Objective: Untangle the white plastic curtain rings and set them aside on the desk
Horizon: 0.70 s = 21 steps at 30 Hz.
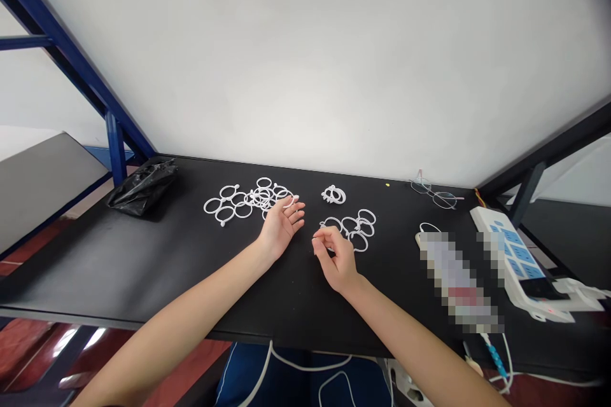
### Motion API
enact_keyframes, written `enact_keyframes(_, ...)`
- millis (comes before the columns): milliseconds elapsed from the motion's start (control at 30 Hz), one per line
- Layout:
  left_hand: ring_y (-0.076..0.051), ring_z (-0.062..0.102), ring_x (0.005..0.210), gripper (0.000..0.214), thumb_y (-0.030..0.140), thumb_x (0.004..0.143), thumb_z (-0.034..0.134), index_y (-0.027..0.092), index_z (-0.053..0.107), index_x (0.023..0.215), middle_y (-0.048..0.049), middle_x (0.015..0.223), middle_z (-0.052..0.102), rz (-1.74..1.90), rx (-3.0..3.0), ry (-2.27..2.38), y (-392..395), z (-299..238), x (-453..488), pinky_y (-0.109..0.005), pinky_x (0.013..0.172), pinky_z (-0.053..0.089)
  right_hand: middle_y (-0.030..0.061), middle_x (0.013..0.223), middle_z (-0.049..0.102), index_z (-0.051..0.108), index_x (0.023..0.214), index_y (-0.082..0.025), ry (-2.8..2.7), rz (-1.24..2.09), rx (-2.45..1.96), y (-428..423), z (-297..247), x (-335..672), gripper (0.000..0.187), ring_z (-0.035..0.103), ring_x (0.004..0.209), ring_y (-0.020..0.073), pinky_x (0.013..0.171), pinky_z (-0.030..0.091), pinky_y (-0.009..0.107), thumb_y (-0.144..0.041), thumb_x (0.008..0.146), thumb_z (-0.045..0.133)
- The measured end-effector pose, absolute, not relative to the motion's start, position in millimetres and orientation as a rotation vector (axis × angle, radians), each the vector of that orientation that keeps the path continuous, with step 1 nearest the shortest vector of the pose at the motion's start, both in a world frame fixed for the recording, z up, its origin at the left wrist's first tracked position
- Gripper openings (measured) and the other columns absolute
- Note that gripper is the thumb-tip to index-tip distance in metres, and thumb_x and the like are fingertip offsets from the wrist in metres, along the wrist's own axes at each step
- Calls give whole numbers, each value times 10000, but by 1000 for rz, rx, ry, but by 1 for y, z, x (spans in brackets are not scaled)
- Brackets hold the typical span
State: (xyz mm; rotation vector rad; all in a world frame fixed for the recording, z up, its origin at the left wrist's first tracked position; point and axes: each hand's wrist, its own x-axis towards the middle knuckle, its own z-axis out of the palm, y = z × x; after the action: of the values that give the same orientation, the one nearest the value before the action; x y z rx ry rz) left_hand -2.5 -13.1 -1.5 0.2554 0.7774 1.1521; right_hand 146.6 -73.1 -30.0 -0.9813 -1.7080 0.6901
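My left hand [281, 224] lies palm up on the black table [143, 267], fingers stretched toward a loose heap of white plastic rings [245, 198], with one ring resting at its fingertips. My right hand [337, 257] is curled, thumb and fingers pinched together beside a smaller group of white rings [356, 227]; I cannot make out anything in the pinch. A small white cluster of clipped rings [333, 194] lies beyond the two hands.
A crumpled black plastic bag [143, 186] sits at the table's left rear. Glasses [434, 194] lie at the right rear, beside a white power strip [518, 261] and a blurred flat object [458, 283]. White cables hang under the front edge. A white wall rises behind.
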Motion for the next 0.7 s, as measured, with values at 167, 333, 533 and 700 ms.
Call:
enact_keyframes(167,-97,634,601,214,287,885,542,113,644,959,-38,807,683,1153,244,794,-14,-3,-3,-216,558,505,-35,639,508,506,919,-217,-1709,687,-987,-73,-30,147,71,512,529,107,507,406,237,-246,957,453)
enact_keyframes(333,-97,623,576,219,287,890,534,108,638,961,-29,757,668,1149,237,798,-14,-3,-2,-220,546,505,-34,637,511,510,920,-216,-1707,684,-1002,-73,-31,147,87,517,536,108,499,396,234,-243,964,439)
enact_keyframes(533,-87,580,529,245,298,890,517,103,636,975,-13,702,633,1146,261,785,-15,-2,-2,-219,520,482,-30,643,533,514,925,-215,-1685,664,-1000,-73,-29,146,97,531,531,106,491,416,229,-244,970,433)
enact_keyframes(700,-85,527,496,253,325,870,531,110,630,958,13,618,573,1144,302,772,-14,-5,-2,-213,491,442,-27,664,558,523,919,-214,-1598,531,-1011,-71,-29,149,86,542,518,100,505,450,234,-231,963,451)
